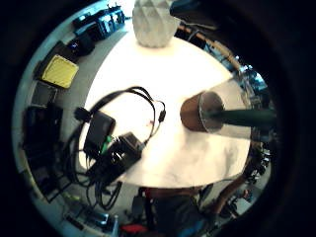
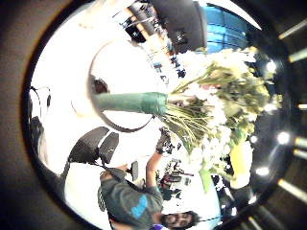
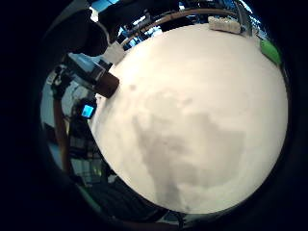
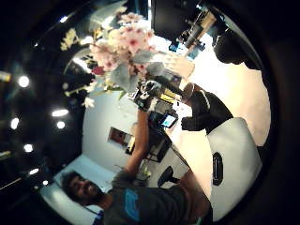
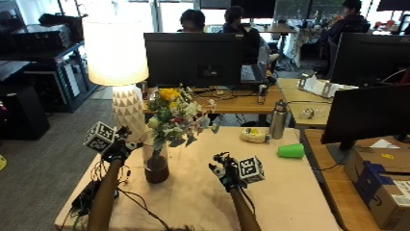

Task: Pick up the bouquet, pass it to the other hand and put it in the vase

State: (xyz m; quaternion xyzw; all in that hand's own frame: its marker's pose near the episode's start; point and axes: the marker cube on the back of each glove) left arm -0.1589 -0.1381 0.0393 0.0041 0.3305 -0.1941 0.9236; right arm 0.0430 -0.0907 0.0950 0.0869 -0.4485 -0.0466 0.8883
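**Lowering the bouquet into the vase with the left hand**

Holding the bouquet [image 5: 174, 115] by its wrapped stem, the left hand [image 5: 119, 147] sits beside the vase [image 5: 156, 166], raised to about the height of its rim. The left thumb side palm view shows the green-taped stem [image 2: 132, 102] running straight out from the palm, so the fingers are most likely curled round it, though the grip itself is hidden. That hold keeps the flowers upright while the stem end goes down through the vase mouth [image 1: 211, 109], which the left little finger side palm view shows it entering.

The right hand [image 5: 225, 174] hovers over the middle of the counter [image 5: 282, 192], holding nothing; its fingers look loosely curled. I judge the pass between the hands is done, and it stands off to leave the left arm room.

The vase stands near the counter's left edge, in front of a white lamp [image 5: 125, 82]. A green cup [image 5: 291, 150] lies well apart to the right.
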